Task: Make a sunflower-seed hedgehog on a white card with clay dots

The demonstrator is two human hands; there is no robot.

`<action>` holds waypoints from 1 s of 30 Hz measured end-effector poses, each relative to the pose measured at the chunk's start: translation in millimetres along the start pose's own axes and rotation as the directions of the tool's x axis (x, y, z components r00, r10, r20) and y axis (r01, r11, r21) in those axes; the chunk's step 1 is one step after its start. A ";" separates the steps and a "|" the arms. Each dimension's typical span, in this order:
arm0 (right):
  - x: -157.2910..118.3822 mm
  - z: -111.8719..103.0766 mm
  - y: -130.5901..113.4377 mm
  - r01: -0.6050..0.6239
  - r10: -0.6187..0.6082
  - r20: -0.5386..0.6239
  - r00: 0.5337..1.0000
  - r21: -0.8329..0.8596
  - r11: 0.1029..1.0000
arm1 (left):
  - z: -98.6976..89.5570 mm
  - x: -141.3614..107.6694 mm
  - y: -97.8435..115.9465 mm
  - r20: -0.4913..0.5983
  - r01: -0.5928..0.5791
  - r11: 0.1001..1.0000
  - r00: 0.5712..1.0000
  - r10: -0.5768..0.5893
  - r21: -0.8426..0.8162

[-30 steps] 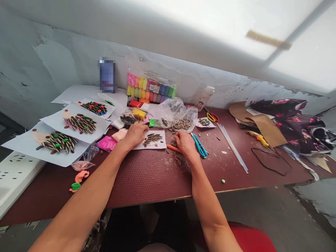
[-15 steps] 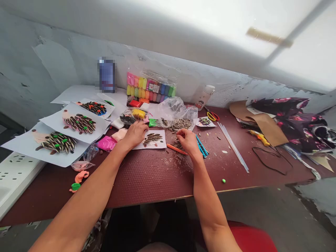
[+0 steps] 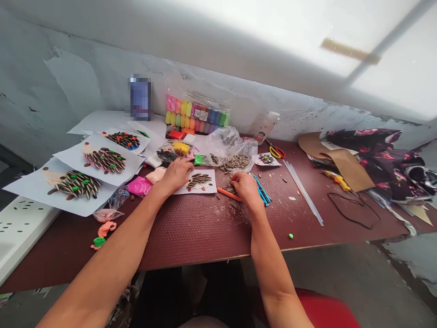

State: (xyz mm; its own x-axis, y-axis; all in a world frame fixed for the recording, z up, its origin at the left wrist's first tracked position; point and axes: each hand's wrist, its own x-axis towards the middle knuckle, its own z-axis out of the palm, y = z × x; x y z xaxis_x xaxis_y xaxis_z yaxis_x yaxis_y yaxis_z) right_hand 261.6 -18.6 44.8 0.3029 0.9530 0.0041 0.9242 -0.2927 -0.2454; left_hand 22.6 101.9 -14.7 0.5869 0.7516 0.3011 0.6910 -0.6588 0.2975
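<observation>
Orange stick point(image 3: 228, 194) still beside right hand point(image 3: 245, 188)

Left hand point(image 3: 175, 176) flat, fingers on left edge of white card point(image 3: 207, 187). Striped sunflower seeds point(image 3: 198, 181) in overlapping rows on card, forming fan shape. Right hand point(image 3: 245, 188) curled, fingertips down at small heap of loose seeds point(image 3: 230, 189). Orange clay strip point(image 3: 228, 194) lying diagonally, just left of hand; blue-handled tool point(image 3: 262, 190) just right.

Bench top point(image 3: 201, 237) is rough, dimpled maroon board, the paper point(image 3: 207, 175) looks smooth and matt, the seed shells point(image 3: 234, 162) are pretty glossy, and the bag point(image 3: 221, 143) is thin, crinkly clear plastic.
</observation>
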 end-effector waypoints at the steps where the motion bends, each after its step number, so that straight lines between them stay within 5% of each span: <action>1: -0.2 -0.4 -0.2 0.001 0.000 -0.008 1.000 0.003 1.000 | 0.4 0.0 -0.4 -0.002 0.001 1.000 1.000 -0.001 -0.002; 6: -2.7 2.2 -7.7 0.085 -0.070 -0.097 0.993 0.170 0.982 | 0.6 0.0 -0.3 0.006 0.001 1.000 1.000 -0.001 -0.008; 12: -11.2 13.9 -27.7 0.292 -0.284 -0.083 0.955 0.427 0.856 | -0.6 0.0 1.0 0.008 0.003 1.000 1.000 -0.003 0.001; 30: -14.7 24.4 -42.2 0.339 -0.336 -0.048 0.941 0.177 0.924 | -2.7 -0.2 3.7 0.019 0.001 0.999 1.000 -0.002 0.043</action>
State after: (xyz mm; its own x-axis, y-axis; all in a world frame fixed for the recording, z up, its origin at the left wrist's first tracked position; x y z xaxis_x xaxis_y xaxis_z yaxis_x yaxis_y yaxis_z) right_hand 212.5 -18.4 31.5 -0.0140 0.9910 0.1328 0.9154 0.0662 -0.3971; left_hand 23.9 99.2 -11.2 0.5937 0.7531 0.2833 0.7090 -0.6562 0.2584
